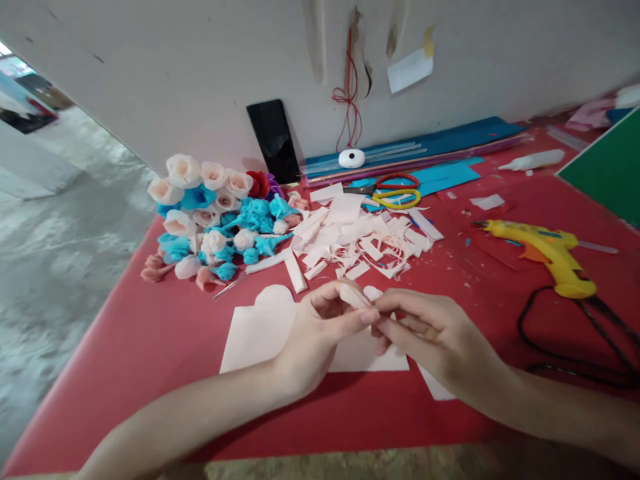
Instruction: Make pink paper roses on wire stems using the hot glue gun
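Note:
Between my two hands is a small pale piece of crepe paper point(354, 295), curled at its upper end. My left hand point(320, 327) pinches it from the left with thumb and fingers. From the right, the fingertips of my right hand point(430, 327) close on its lower end. Pale paper sheets point(260, 333) lie flat on the table beneath my hands, and a rounded paper piece point(274, 295) sticks out at their upper left. Just beyond my hands spreads a heap of pale paper scraps and strips point(360, 233).
Crepe paper flowers point(215, 213) in white, blue and pink crowd the left. Scissors point(395, 191) lie behind the scraps. A yellow glue gun point(550, 250) with a black cord point(525, 327) rests at right. A phone point(273, 140) leans on the wall; a glue bottle point(535, 160) lies at back right.

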`<state>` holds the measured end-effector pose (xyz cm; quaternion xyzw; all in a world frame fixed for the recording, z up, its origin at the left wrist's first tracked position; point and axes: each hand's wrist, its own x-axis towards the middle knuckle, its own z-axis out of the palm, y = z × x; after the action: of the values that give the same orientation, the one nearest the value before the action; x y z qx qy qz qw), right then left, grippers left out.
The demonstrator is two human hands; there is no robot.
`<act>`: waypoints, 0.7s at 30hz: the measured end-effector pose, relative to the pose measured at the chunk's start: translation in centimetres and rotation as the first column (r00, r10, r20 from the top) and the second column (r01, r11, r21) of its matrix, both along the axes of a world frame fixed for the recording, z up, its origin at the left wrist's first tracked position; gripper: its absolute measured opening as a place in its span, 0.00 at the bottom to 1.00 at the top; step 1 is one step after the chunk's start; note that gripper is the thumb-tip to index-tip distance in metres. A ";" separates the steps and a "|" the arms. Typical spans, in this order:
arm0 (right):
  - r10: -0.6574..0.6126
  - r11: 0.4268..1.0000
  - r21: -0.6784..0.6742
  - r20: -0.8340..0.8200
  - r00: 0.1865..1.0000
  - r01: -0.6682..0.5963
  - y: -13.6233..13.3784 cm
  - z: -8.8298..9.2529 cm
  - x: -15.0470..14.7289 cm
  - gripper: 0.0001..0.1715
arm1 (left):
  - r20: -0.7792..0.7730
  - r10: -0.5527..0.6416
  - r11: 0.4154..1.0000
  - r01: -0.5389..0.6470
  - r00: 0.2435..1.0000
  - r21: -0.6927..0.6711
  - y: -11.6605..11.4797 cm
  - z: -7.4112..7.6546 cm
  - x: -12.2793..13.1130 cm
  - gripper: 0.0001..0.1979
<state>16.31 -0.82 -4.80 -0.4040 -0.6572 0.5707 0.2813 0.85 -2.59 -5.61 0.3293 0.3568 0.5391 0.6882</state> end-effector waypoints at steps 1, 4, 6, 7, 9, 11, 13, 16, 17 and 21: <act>0.007 1.000 0.001 -0.009 1.000 -0.007 0.0 0.0 0.0 0.08 | -0.006 -0.002 1.000 0.002 1.000 0.001 0.0 0.0 0.0 0.05; 0.041 0.999 -0.005 -0.039 0.998 -0.041 0.2 0.0 0.0 0.08 | -0.023 -0.036 0.998 0.037 0.999 0.046 0.1 -0.1 -0.3 0.05; 0.044 0.999 -0.014 -0.057 0.997 -0.045 0.2 0.2 0.0 0.08 | -0.050 -0.070 0.992 0.075 0.996 0.101 0.1 -0.1 -0.5 0.04; 0.044 0.999 -0.020 -0.066 0.997 -0.045 0.3 0.2 0.0 0.08 | -0.071 -0.083 0.988 0.091 0.994 0.128 0.2 -0.1 -0.7 0.04; 0.039 0.999 -0.033 -0.078 0.996 -0.042 0.3 0.5 0.0 0.08 | -0.126 -0.082 0.979 0.104 0.989 0.178 0.3 -0.1 -0.9 0.06; 0.046 0.998 -0.040 -0.080 0.996 -0.049 0.3 0.8 0.1 0.08 | -0.186 -0.064 0.972 0.104 0.981 0.213 0.4 0.0 -1.2 0.06; 0.067 0.997 -0.045 -0.075 0.995 -0.070 0.3 1.1 0.2 0.08 | -0.246 -0.037 0.966 0.098 0.969 0.239 0.4 0.2 -1.3 0.06; 0.101 0.994 -0.046 -0.064 0.993 -0.104 0.3 1.6 0.3 0.08 | -0.309 -0.004 0.959 0.092 0.951 0.269 0.3 0.4 -1.4 0.07; 0.104 0.994 -0.039 -0.058 0.993 -0.107 0.3 1.6 0.3 0.08 | -0.319 0.003 0.956 0.091 0.948 0.278 0.3 0.5 -1.4 0.07; 0.083 0.996 0.024 -0.013 0.996 -0.083 0.1 1.3 0.4 0.07 | -0.332 0.018 0.947 0.090 0.943 0.309 0.3 0.5 -1.4 0.07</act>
<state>16.71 -0.72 -3.49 -0.3692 -0.6780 0.5769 0.2668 -0.55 -2.27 -5.15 0.5287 0.3690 0.5139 0.5659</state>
